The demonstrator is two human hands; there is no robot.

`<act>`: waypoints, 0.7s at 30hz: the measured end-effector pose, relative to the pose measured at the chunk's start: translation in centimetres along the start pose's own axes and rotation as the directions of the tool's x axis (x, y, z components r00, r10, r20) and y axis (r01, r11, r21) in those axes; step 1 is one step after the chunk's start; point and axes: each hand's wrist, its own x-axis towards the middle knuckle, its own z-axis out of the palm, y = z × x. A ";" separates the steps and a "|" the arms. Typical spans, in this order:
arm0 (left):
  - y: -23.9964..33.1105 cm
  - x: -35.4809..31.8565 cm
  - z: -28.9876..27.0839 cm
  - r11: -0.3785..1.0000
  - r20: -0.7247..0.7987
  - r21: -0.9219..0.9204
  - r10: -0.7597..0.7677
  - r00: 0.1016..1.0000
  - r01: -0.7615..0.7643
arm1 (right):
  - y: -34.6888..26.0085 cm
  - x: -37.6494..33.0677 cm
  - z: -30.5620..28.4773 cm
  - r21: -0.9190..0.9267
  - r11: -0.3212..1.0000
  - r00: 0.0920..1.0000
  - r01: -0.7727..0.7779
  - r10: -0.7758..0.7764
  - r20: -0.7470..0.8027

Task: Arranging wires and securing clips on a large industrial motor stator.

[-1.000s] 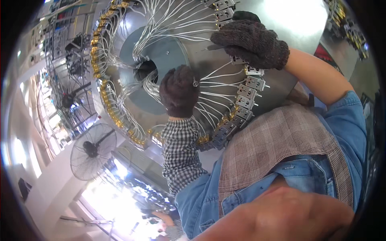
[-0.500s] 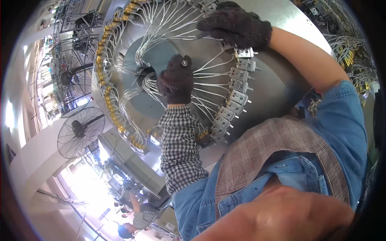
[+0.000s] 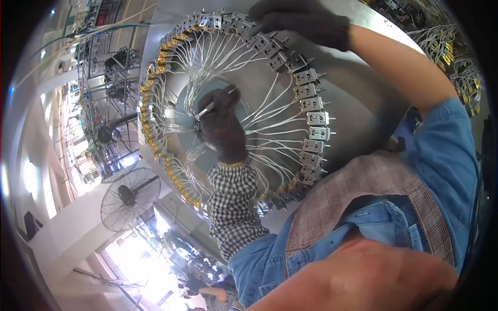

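Observation:
Many white wires fan out from the hub of a round metal table (image 3: pixel 358 98) to a ring of small parts. Silver metal blocks (image 3: pixel 317 118) line its right and far sides; brass-coloured pieces (image 3: pixel 144 115) line the left. Above the wires near the hub, my left hand (image 3: pixel 224 127), in a dark glove, is closed around a slim silver rod-shaped tool (image 3: pixel 206 111). Both tool ends stick out of the fist. My right hand (image 3: pixel 303 23), also gloved, reaches over the blocks at the far right, fingers stretched out and partly cut off by the upper edge.
Bundles of white wires with brass-coloured ends (image 3: pixel 447 52) hang beyond the table at the right. A caged fan (image 3: pixel 129 199) stands at the left, with metal racks (image 3: pixel 85 72) behind it. Another person in a striped top (image 3: pixel 220 296) is at the lower left.
My left hand has turned, so the silver tool now shows lengthwise rather than end-on. The view has shifted, and more of the ring's far side shows. My right hand sits nearer the upper edge.

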 end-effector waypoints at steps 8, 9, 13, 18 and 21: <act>-1.3 -2.5 4.9 0.946 0.290 -0.216 -0.176 0.941 0.244 | 1.0 -12.4 -0.6 0.160 0.949 0.818 -0.272 0.316 -0.480; -1.4 -2.8 5.1 0.945 0.310 -0.198 -0.191 0.931 0.260 | 1.9 -13.5 -0.7 0.203 0.926 0.784 -0.319 0.378 -0.493; -1.3 -3.1 6.0 0.705 0.374 -0.475 -0.380 0.846 0.526 | 2.0 -14.9 0.8 0.291 0.899 0.777 -0.329 0.432 -0.458; -1.7 -2.7 5.6 0.575 0.454 -0.534 -0.423 0.784 0.620 | 2.8 -14.9 1.4 0.359 0.887 0.767 -0.290 0.440 -0.468; -2.2 -2.4 5.6 0.516 0.507 -0.559 -0.407 0.760 0.649 | 2.9 -14.6 1.6 0.376 0.882 0.772 -0.284 0.443 -0.456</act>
